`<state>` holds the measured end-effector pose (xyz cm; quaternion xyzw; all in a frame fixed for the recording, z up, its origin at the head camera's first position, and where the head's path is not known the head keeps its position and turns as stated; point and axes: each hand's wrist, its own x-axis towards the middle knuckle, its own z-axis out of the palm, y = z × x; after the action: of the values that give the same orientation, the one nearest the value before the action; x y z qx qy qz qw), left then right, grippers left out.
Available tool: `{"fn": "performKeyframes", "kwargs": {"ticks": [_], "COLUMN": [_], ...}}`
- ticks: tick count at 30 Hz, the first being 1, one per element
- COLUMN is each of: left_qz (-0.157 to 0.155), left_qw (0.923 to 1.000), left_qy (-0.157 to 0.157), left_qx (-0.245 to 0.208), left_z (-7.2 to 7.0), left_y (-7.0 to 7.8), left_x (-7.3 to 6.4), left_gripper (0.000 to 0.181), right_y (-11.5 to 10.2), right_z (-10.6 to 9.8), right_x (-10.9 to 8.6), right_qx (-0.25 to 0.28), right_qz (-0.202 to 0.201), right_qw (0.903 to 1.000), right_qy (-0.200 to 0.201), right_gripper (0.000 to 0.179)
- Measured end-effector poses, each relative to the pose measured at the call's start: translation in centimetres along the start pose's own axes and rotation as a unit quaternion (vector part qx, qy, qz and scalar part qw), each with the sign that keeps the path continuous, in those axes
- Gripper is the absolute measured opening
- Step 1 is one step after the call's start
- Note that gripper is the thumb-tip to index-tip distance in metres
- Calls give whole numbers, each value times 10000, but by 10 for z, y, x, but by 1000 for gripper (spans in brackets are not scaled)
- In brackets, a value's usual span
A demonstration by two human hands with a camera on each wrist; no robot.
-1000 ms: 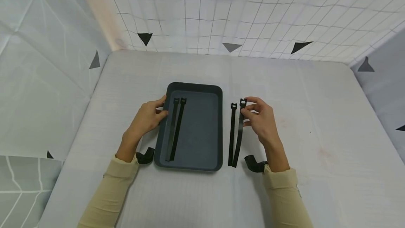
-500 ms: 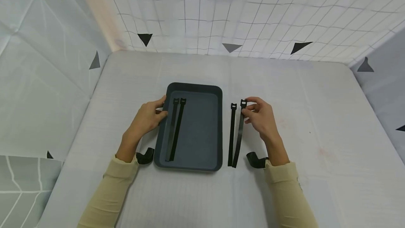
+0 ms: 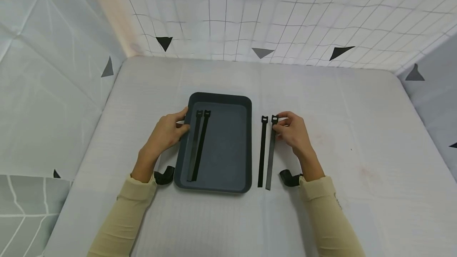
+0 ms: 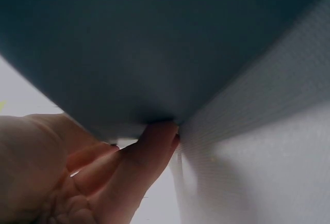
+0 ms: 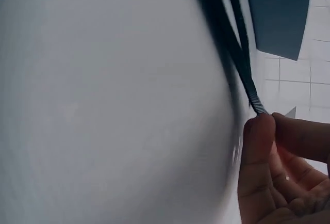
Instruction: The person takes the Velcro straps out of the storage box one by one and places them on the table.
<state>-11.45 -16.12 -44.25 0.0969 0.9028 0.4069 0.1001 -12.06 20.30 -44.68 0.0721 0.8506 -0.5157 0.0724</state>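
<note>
A dark grey rectangular tray (image 3: 226, 150) lies on the white table, with my left hand (image 3: 165, 133) holding its left side, thumb at the rim. The left wrist view shows the fingers (image 4: 136, 167) against the tray's outer wall. Two black cable straps with slotted heads lie side by side inside the tray, the left strap (image 3: 194, 146) almost touching the right strap (image 3: 202, 142). Right of the tray, my right hand (image 3: 293, 132) pinches the head end of another black cable strap (image 3: 271, 158) between thumb and fingers. A similar strap (image 3: 262, 152) lies between it and the tray.
Dark curved wrist mounts hang by both wrists, the left mount (image 3: 164, 175) close to the tray's lower left corner, the right mount (image 3: 289, 178) below the straps. A white sheet with grid lines (image 3: 228, 23) rises behind the table (image 3: 339, 130).
My right hand has brought the pinched strap's head slightly toward me; its tail has swung right, away from the neighbouring strap, and it now lies straighter. The left hand and tray stay put.
</note>
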Motion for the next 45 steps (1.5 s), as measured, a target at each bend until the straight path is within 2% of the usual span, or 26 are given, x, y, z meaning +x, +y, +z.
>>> {"fn": "performKeyframes", "kwargs": {"ticks": [6, 12, 24, 35, 40, 45], "left_qz": [6, -40, -16, -14, -3, -19], "left_qw": [10000, 10000, 10000, 10000, 10000, 10000], "left_qy": [13, 12, 60, 20, 66, 61], "left_qx": [-76, -52, -76, -40, -39, 3], "left_z": [0, 0, -2, 1, 1, 0], "left_y": [2, 4, 4, 2, 2, 2], "left_x": [2, 3, 3, -1, 0, 0], "left_gripper": [61, 62, 61, 61, 61, 61], "right_y": [2, 2, 2, 4, 3, 1], "right_z": [-1, 0, 1, -1, 0, 2], "right_x": [4, 4, 8, 0, -3, -7], "right_qx": [-128, -189, -404, 86, 272, 721], "right_qz": [153, 133, 159, 449, 305, 73], "right_qw": [9998, 9997, 9990, 9990, 9987, 9952], "right_qy": [7, -47, 89, 12, 288, 663], "right_gripper": [37, 38, 45, 47, 46, 44]}}
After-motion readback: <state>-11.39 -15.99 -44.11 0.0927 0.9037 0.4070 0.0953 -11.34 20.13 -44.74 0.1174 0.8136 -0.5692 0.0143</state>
